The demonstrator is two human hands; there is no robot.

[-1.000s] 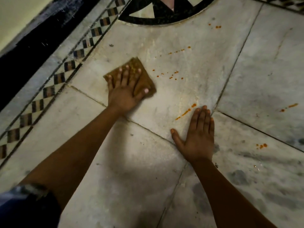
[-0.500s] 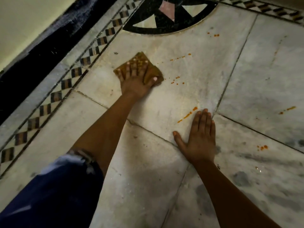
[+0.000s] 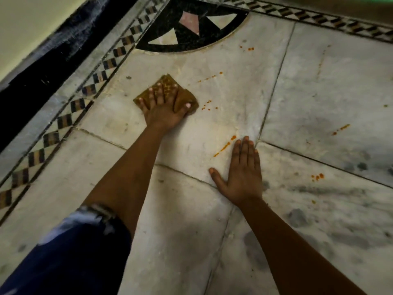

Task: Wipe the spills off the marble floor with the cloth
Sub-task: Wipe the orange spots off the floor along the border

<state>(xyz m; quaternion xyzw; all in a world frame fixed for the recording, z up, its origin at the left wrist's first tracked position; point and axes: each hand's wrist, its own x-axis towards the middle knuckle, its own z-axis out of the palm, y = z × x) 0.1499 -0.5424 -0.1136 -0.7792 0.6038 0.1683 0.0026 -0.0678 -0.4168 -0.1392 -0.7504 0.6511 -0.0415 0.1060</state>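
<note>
The marble floor (image 3: 212, 220) is pale grey-veined slabs with dark joints, edged by a checkered border (image 3: 63, 122) and a black skirting beneath a cream wall. One brown cloth (image 3: 168, 93) lies just below the black inlaid medallion (image 3: 191, 24); the left hand (image 3: 162, 110) presses it flat, fingers spread (thumb on a raised fold). The right hand (image 3: 242, 173) rests open-palmed further below. About seven clusters of orange spills (image 3: 225, 145) dot the slabs.
</note>
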